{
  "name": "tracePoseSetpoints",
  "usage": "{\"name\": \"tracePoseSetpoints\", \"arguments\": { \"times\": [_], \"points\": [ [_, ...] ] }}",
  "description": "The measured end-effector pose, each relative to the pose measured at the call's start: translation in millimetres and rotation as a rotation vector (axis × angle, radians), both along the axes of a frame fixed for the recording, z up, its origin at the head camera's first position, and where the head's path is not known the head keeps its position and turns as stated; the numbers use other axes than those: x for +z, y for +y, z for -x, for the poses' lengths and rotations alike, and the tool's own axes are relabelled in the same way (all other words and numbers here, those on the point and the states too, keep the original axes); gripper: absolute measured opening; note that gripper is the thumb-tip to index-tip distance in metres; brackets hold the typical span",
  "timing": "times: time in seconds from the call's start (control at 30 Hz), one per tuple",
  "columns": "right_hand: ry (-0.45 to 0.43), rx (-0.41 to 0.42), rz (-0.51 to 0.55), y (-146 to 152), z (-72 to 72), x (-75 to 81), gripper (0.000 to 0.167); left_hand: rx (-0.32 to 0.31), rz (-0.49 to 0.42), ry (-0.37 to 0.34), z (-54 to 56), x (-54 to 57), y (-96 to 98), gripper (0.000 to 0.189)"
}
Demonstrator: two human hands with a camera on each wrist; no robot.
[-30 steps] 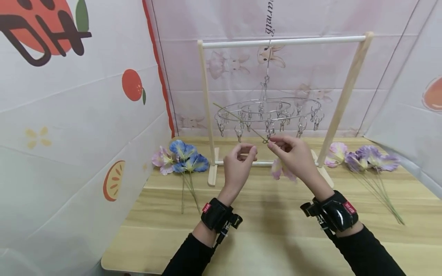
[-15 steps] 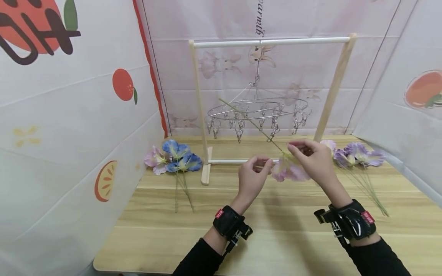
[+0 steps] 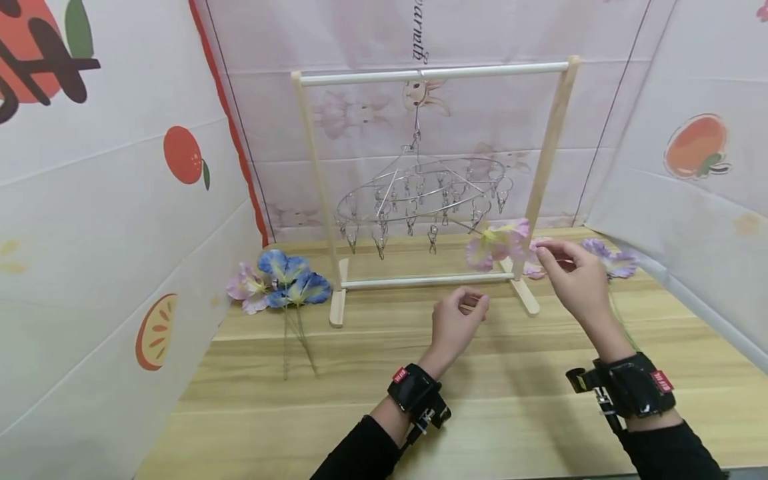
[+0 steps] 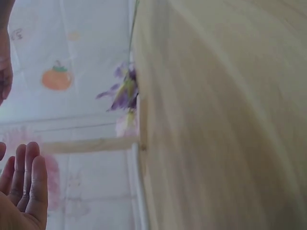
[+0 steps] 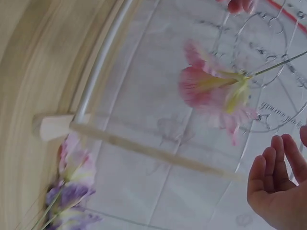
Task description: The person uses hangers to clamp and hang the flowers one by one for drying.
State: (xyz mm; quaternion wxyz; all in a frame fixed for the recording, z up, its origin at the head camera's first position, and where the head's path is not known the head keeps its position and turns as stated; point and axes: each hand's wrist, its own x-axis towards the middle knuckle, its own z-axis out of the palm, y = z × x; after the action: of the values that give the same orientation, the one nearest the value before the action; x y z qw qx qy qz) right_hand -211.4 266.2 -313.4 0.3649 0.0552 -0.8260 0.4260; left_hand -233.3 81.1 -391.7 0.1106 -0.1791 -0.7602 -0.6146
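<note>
A pink artificial flower (image 3: 495,243) with a yellow-green centre hangs at the right side of the round metal clip hanger (image 3: 414,200), its thin stem running in among the clips. My right hand (image 3: 570,273) is just right of the petals, its fingers bent and holding nothing. In the right wrist view that hand (image 5: 283,187) stands apart from the blossom (image 5: 216,86). My left hand (image 3: 456,323) hovers lower, in front of the rack's bottom bar, fingers loosely curved around nothing. The left wrist view shows its extended fingers (image 4: 31,177). The hanger tilts, right side higher.
A wooden rack (image 3: 549,153) with white bars carries the hanger. Blue flowers (image 3: 294,277) and a pink flower (image 3: 247,288) lie on the table (image 3: 252,427) at left. Purple flowers (image 3: 612,259) lie at right, partly behind my right hand. Printed cloth walls surround the table.
My right hand has moved right and let go of the flower, which now hangs by the hanger. The hanger has swung and tilted. My left hand has moved down and right. The view has shifted right.
</note>
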Motion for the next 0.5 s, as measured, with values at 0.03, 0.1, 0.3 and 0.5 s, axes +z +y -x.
{"name": "tracePoseSetpoints", "arguments": {
  "times": [0.03, 0.1, 0.3, 0.5],
  "points": [
    [-0.013, -0.006, -0.008, 6, 0.5, -1.3, 0.030, -0.004, 0.005, -0.013, 0.0, -1.2, 4.6, 0.016],
    [-0.049, -0.017, -0.034, 18, 1.6, -3.9, 0.032, -0.018, 0.003, -0.038, 0.3, -3.6, 14.3, 0.016],
    [-0.187, -0.070, -0.138, 52, 5.3, -13.7, 0.035, -0.047, 0.009, -0.082, 2.0, -7.1, 41.4, 0.012],
    [-0.292, -0.088, -0.226, 86, 13.8, -27.2, 0.035, -0.064, 0.043, -0.116, 5.2, -8.7, 69.6, 0.011]
  ]
}}
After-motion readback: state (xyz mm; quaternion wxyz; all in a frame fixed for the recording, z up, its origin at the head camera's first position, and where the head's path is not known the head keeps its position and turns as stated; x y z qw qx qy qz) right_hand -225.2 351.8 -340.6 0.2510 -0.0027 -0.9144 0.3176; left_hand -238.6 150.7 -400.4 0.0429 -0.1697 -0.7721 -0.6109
